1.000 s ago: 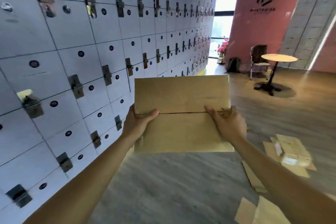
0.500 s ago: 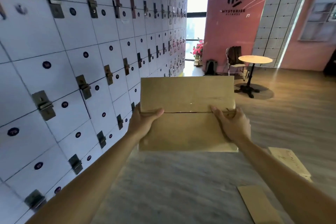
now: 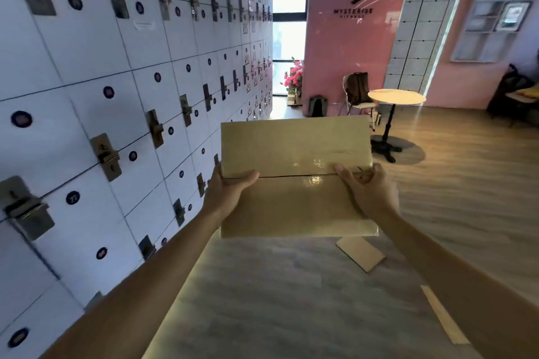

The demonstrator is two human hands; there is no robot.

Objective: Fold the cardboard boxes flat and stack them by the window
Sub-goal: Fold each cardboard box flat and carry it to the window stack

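A flattened brown cardboard box (image 3: 294,151) is held out in front of me at chest height, its seam running across the middle. My left hand (image 3: 230,192) grips its left edge with the thumb on top. My right hand (image 3: 367,192) grips the right edge, thumb laid along the seam. A smaller flat piece of cardboard (image 3: 361,252) lies on the grey floor just below and right of the box. The window (image 3: 287,32) shows bright at the far end of the aisle.
A wall of white lockers (image 3: 116,114) runs along my left. Ahead stand a pink partition (image 3: 353,38), a round table (image 3: 395,97), a chair with a backpack (image 3: 357,89) and pink flowers (image 3: 294,77). A strip of cardboard (image 3: 443,318) lies at lower right.
I have walked forward along the lockers with the box held the same way. The loose cardboard pile on the right floor has slipped out of view; the table and partition are nearer.
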